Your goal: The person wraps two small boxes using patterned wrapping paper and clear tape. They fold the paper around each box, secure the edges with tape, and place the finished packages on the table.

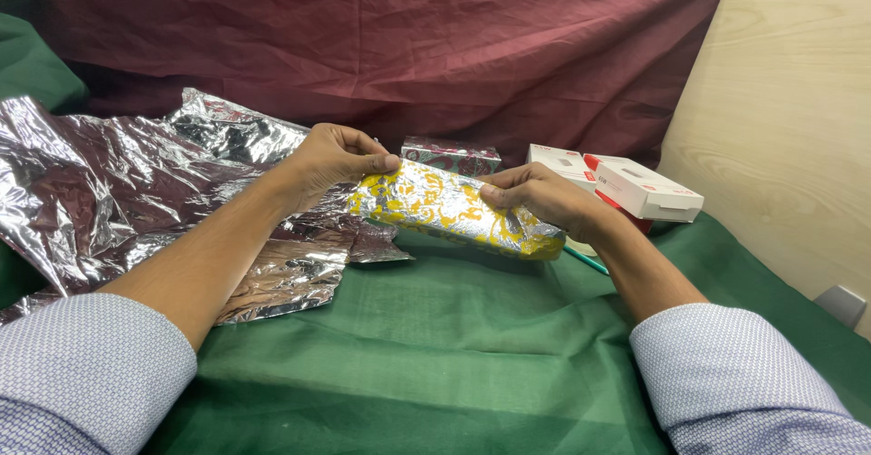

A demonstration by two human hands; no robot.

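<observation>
Both hands hold a long box wrapped in shiny yellow-and-silver patterned foil (451, 208) above the green cloth-covered counter (435, 346). The left hand (337, 157) pinches the box's upper end between thumb and fingers; the right hand (537, 196) grips its middle, thumb on top. Crumpled silver foil sheets (136, 192) lie under and beside the left hand. Behind the box sits a small parcel in silver-and-maroon wrap (451, 156). Just past the right hand rest white-and-red cardboard boxes (635, 187).
</observation>
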